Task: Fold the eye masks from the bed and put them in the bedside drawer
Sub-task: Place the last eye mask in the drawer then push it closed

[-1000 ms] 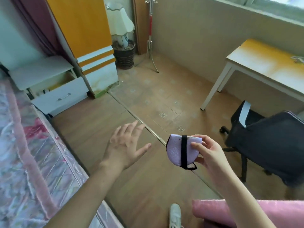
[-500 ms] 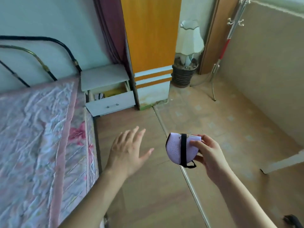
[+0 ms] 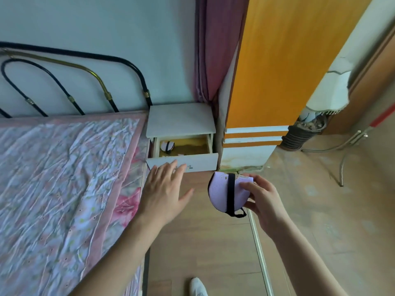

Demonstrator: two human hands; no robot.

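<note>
My right hand (image 3: pixel 261 198) holds a folded lilac eye mask (image 3: pixel 222 193) with its black strap wrapped around it, just below and to the right of the drawer front. My left hand (image 3: pixel 165 189) is open with fingers spread, its fingertips overlapping the front panel of the open bedside drawer (image 3: pixel 203 163). Inside the drawer, at its left, lies another folded eye mask (image 3: pixel 167 145) with a black strap. The white bedside table (image 3: pixel 181 119) stands between the bed and a wardrobe.
The bed (image 3: pixel 64 178) with a pink floral cover fills the left, its metal headboard (image 3: pixel 70 82) against the wall. An orange and white wardrobe (image 3: pixel 284 67) stands right of the bedside table, with a lamp (image 3: pixel 324 92) beyond. My white shoe (image 3: pixel 197 287) is on the wooden floor.
My view has swung left and come closer to the bedside table. Both hands have moved up to the open drawer, the right one still holding the folded mask.
</note>
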